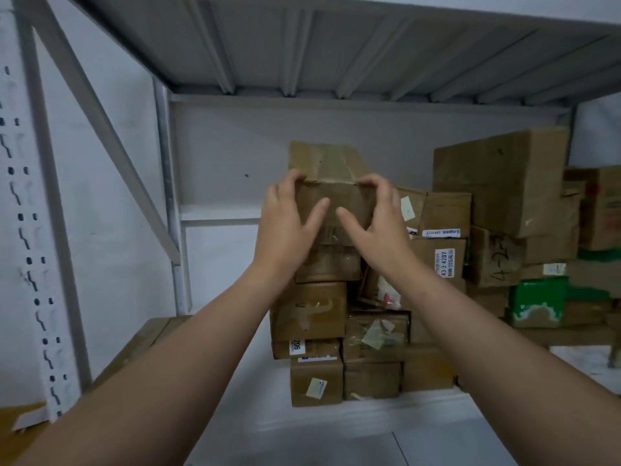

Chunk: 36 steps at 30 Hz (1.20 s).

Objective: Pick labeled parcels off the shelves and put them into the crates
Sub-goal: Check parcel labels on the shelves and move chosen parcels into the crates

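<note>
The shelf [336, 418] holds a stack [339, 334] of closed cardboard parcels, taped shut so their contents are hidden. The box [336, 203] stands on top of the stack, at the middle of the shelf. The left hand [285, 223] grips its upper left corner and the right hand [376, 227] its upper right corner. Both have their fingers curled over the top edge and their thumbs pressed on the front face. Whether the box is lifted clear of the parcel beneath cannot be told. A lower parcel [305, 348] carries a label reading 206. Just right of the box, a labeled parcel [443, 264] touches the right wrist. Further right a large carton [497, 183] sits on more parcels, with a green packet [537, 297] below it. A flat cardboard sheet [144, 344] lies on the shelf at left, under the left forearm. The upper deck [302, 45] hangs close above the box. A slanting brace [100, 129] and a perforated upright [30, 264] stand at left, well apart from the hands.
</note>
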Each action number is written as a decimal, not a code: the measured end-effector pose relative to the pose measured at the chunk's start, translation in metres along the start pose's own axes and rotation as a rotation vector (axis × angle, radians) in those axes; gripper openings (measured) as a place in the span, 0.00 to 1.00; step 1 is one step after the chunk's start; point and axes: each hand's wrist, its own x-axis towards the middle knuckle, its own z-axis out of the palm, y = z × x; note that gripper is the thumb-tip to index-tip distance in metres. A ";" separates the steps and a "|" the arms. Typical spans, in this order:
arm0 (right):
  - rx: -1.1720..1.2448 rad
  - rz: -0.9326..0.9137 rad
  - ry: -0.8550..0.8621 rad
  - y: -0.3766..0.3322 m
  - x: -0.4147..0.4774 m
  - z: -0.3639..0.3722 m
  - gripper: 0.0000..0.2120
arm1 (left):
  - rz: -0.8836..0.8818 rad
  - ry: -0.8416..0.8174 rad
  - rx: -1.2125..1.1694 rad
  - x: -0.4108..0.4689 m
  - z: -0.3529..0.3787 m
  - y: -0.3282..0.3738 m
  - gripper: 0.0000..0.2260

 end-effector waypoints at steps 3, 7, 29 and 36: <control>0.067 -0.035 0.045 -0.014 -0.018 0.005 0.20 | -0.019 0.021 -0.161 -0.020 -0.012 0.000 0.13; 0.108 -0.091 0.082 -0.029 -0.046 0.017 0.15 | -0.130 0.139 -0.505 -0.043 -0.035 0.003 0.06; 0.282 0.411 -0.103 -0.096 -0.184 0.041 0.32 | -0.522 -0.122 -0.641 -0.161 -0.135 -0.008 0.22; 0.440 0.399 -0.057 -0.094 -0.197 0.041 0.22 | -0.468 -0.070 -0.654 -0.180 -0.128 0.004 0.17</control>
